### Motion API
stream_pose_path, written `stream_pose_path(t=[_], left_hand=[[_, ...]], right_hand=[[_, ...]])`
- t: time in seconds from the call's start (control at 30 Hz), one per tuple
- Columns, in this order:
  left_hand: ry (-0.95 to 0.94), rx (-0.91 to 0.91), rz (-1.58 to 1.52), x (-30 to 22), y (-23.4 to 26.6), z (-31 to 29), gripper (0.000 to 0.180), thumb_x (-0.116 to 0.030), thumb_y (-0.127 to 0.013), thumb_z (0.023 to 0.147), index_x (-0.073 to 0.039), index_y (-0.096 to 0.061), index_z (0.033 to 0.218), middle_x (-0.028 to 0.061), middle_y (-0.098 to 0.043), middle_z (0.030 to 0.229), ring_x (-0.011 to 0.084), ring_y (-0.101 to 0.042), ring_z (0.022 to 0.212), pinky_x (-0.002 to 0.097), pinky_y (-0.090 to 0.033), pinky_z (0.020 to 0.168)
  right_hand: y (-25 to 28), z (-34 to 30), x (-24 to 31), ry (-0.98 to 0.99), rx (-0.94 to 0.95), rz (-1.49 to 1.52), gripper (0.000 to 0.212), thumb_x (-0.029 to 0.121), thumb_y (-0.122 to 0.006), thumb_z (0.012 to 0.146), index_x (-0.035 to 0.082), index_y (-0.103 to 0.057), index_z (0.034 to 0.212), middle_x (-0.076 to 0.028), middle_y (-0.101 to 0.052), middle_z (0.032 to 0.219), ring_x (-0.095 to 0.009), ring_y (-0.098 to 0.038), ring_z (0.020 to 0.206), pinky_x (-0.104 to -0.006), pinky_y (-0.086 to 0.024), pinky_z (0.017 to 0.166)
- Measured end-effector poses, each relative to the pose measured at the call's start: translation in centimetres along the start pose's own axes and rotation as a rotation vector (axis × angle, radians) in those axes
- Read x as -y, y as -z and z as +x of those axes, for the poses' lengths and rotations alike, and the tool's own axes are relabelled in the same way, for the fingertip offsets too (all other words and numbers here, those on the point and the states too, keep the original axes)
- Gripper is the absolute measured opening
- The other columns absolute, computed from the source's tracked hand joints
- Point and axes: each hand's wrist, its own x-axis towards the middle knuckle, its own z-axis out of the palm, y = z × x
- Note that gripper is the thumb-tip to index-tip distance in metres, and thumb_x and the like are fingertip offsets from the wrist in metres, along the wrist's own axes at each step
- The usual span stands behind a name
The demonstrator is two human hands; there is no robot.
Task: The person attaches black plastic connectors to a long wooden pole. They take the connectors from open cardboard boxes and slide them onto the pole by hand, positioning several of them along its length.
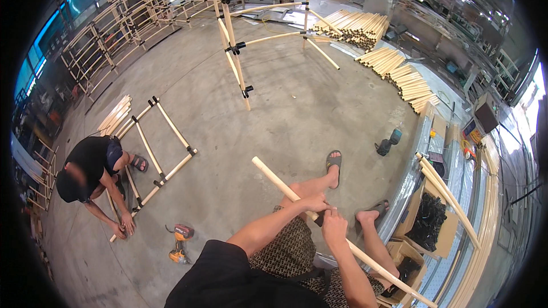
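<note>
A cream round pipe (278,181) slants across my lap, its far end pointing up and left. My left hand (313,203) is closed over it near a black pipe joint (319,220). Against that joint, the fingers of my right hand (335,225) are pinched together, close to my left fingertips. Below my right hand a cream pipe length (394,278) runs on toward the lower right; whether it is the same pipe is hidden by my hands. Just right of my legs, a cardboard box (444,238) and a second box (419,276) hold black joints.
At left, a crouching person (94,162) works on a pipe frame (149,147). A cordless drill (180,243) and a teal driver (389,142) lie on the floor. A tall pipe rack (231,40) stands ahead, with pipe stacks (394,77) right of it. Loose pipes (451,201) lean at right.
</note>
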Motion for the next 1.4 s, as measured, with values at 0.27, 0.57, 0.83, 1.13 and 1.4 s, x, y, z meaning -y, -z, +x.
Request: stream_pose_path(t=[0.27,0.57,0.83,1.13,1.4], left_hand=[[-0.020,-0.017,0.002,0.7,-0.2,0.1,0.053,-0.049,-0.065,0.094,0.002,-0.076,0.101,0.0148,-0.074,0.084,0.0210,-0.067,0.076,0.0357,-0.054,0.073],[0.014,0.008,0.068,0.7,-0.3,0.5,0.060,-0.054,-0.064,0.094,0.005,-0.075,0.100,0.0174,-0.074,0.086,0.0242,-0.069,0.080,0.0372,-0.054,0.077],[0.013,-0.008,0.033,0.3,-0.3,0.3,0.060,-0.053,-0.066,0.093,0.006,-0.075,0.095,0.0154,-0.074,0.080,0.0216,-0.068,0.075,0.0363,-0.054,0.073],[-0.010,-0.027,0.039,1.7,-0.5,0.6,0.057,-0.052,-0.067,0.092,0.003,-0.076,0.101,0.0159,-0.075,0.089,0.0220,-0.068,0.081,0.0372,-0.054,0.076],[0.059,0.045,0.026,0.0,0.0,0.4,0.055,-0.050,-0.067,0.093,0.002,-0.075,0.106,0.0166,-0.075,0.092,0.0229,-0.068,0.084,0.0365,-0.054,0.079]], right_hand=[[1.0,0.1,0.4,0.046,-0.030,0.027,0.019,0.008,-0.058,0.086,-0.004,-0.063,0.100,-0.020,-0.069,0.092,-0.036,-0.070,0.075,-0.0443,-0.056,0.065],[0.2,0.0,0.3,-0.107,0.071,0.031,0.020,0.009,-0.061,0.087,-0.005,-0.064,0.101,-0.021,-0.068,0.094,-0.035,-0.071,0.082,-0.0443,-0.056,0.069],[-0.4,-0.5,-0.2,0.006,-0.008,0.019,0.021,0.015,-0.062,0.089,-0.005,-0.064,0.098,-0.022,-0.069,0.093,-0.036,-0.070,0.076,-0.0451,-0.056,0.066],[0.6,0.0,0.8,-0.088,-0.004,0.067,0.022,0.015,-0.060,0.090,-0.005,-0.063,0.099,-0.019,-0.070,0.089,-0.036,-0.070,0.072,-0.0462,-0.056,0.065],[-1.0,-0.3,0.1,-0.115,0.054,0.012,0.018,0.013,-0.060,0.090,-0.001,-0.063,0.101,-0.021,-0.068,0.099,-0.036,-0.071,0.075,-0.0464,-0.056,0.063]])
